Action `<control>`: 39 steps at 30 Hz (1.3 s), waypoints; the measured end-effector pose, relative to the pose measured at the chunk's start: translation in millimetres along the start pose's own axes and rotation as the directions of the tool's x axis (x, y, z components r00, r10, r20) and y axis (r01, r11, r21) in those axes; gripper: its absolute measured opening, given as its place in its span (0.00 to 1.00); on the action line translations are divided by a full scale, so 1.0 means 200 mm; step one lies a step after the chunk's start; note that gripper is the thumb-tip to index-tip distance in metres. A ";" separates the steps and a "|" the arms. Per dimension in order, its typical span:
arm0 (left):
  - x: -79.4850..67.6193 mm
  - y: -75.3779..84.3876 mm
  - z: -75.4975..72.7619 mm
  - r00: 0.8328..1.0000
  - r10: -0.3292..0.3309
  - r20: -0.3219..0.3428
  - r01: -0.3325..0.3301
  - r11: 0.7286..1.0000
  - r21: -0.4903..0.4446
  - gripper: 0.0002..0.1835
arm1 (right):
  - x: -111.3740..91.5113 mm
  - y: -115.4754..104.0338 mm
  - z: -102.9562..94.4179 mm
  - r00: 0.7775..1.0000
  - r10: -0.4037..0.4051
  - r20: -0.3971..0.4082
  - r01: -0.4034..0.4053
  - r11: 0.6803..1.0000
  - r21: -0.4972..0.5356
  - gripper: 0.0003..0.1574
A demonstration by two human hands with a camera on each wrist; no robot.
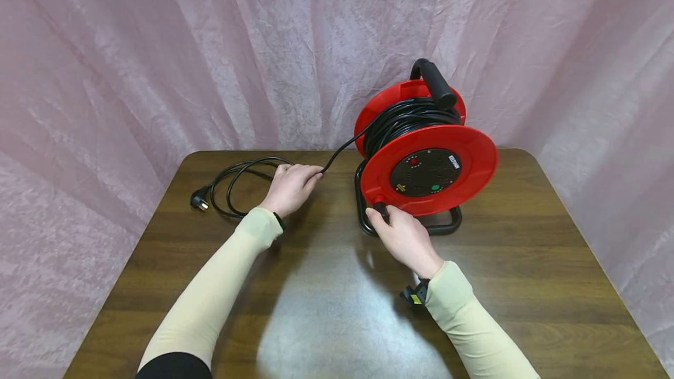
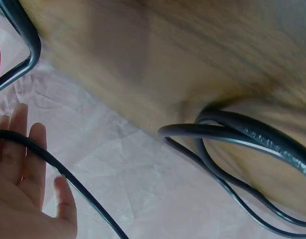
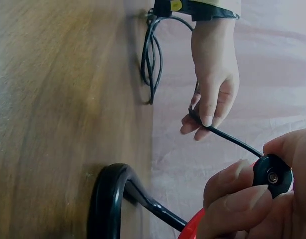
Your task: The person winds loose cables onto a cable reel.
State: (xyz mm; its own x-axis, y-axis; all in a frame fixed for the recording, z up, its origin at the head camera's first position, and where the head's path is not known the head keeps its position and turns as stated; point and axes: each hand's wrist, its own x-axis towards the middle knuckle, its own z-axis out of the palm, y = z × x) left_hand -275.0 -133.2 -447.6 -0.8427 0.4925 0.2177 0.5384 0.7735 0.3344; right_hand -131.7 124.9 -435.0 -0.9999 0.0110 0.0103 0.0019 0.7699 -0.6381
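Observation:
A red cable reel [image 1: 481, 159] with black cable [image 1: 402, 124] wound on its drum stands at the right of the table. My right hand [image 1: 402, 238] grips the black crank knob [image 3: 278, 174] low on the reel's front disc. To the left, my left hand [image 1: 295, 186] holds the cable running out from the drum, pinched between thumb and fingers in the right wrist view. That stretch of cable [image 2: 68, 174] crosses the fingers in the left wrist view. Past this hand, loose loops of cable [image 1: 231, 177] lie on the table, ending in a black plug [image 1: 199, 197].
The reel rests on a black tubular frame [image 1: 444, 228] and carries a black carrying handle [image 1: 438, 86] on top. The wooden table [image 1: 326, 320] ends at its back edge before a pink curtain [image 1: 284, 63].

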 end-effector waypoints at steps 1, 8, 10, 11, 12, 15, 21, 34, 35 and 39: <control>0.00 0.00 0.00 1.000 0.004 -0.004 -0.004 1.000 0.007 0.16 | 0.00 0.00 0.00 1.000 0.000 0.002 0.000 1.000 0.005 0.34; 0.00 0.00 -0.01 0.999 0.048 0.021 -0.047 0.999 -0.015 0.15 | 0.01 -0.03 -0.01 1.000 -0.011 0.011 0.010 1.000 0.023 0.34; -0.01 0.00 -0.01 0.998 0.054 0.023 -0.053 0.999 -0.008 0.16 | 0.01 -0.03 -0.01 1.000 -0.015 0.012 0.015 0.999 0.029 0.34; -0.01 0.00 -0.01 0.998 0.055 0.020 -0.055 0.998 0.001 0.16 | 0.01 -0.03 -0.02 1.000 -0.017 0.013 0.016 0.999 0.031 0.34; -0.01 0.00 -0.01 0.998 0.055 0.017 -0.055 0.998 0.011 0.16 | 0.01 -0.03 -0.02 1.000 -0.017 0.016 0.017 0.999 0.035 0.34; -0.02 -0.01 0.00 0.999 0.050 0.017 -0.050 0.998 0.029 0.16 | 0.01 -0.04 -0.02 1.000 -0.016 0.025 0.014 0.998 0.056 0.34; -0.02 -0.01 0.01 0.999 0.037 0.038 -0.038 0.999 0.015 0.17 | 0.01 -0.06 -0.03 0.999 -0.005 0.043 0.000 0.994 0.110 0.35; -0.03 -0.01 0.00 0.994 0.105 0.005 -0.105 0.993 0.054 0.16 | 0.03 -0.08 -0.04 0.997 -0.006 0.076 -0.011 0.977 0.214 0.35; -0.03 -0.01 0.00 0.994 0.106 0.006 -0.106 0.993 0.055 0.17 | 0.03 -0.08 -0.04 0.996 -0.001 0.084 -0.018 0.974 0.224 0.35; -0.03 -0.01 0.01 0.995 0.104 0.004 -0.104 0.993 0.062 0.17 | 0.03 -0.09 -0.05 0.994 0.012 0.106 -0.039 0.965 0.261 0.36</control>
State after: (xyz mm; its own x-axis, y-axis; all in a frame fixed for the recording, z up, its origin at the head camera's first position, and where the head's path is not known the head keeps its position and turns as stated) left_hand -271.5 -137.2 -450.6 -0.7822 0.5717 0.2477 0.6218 0.7415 0.2522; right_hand -138.2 117.9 -415.4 -0.9958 -0.0474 -0.0788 0.0373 0.5757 -0.8168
